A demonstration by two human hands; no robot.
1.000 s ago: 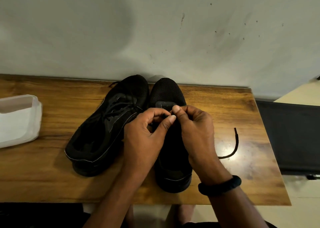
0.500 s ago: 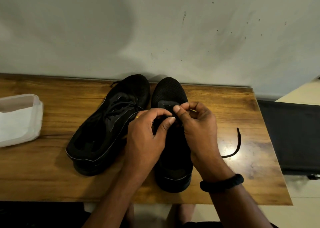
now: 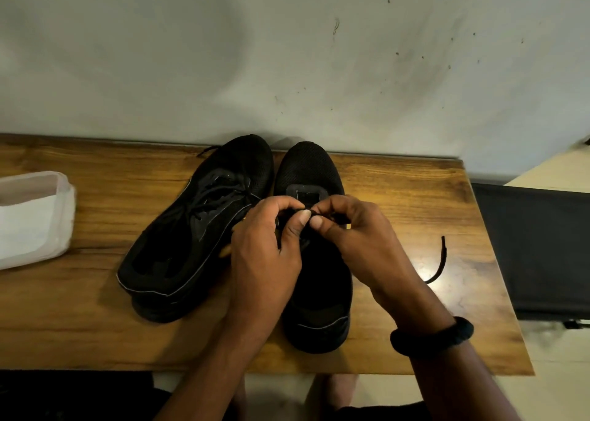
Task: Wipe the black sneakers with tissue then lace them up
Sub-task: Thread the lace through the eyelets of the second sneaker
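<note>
Two black sneakers stand side by side on a wooden table, toes toward the wall. The left sneaker leans on its side and has laces in it. Over the tongue of the upright right sneaker both my hands meet. My left hand and my right hand each pinch the black lace between thumb and fingers near the lower eyelets. A loose end of the lace trails onto the table to the right. The eyelets under my fingers are hidden.
A white tissue pack lies at the table's left edge. A pale wall rises right behind the shoes. A dark panel stands off the table's right side. A black band circles my right wrist.
Both hands have shifted slightly toward the toe of the right sneaker and drawn closer together on the lace. The loose lace end has hardly moved.
</note>
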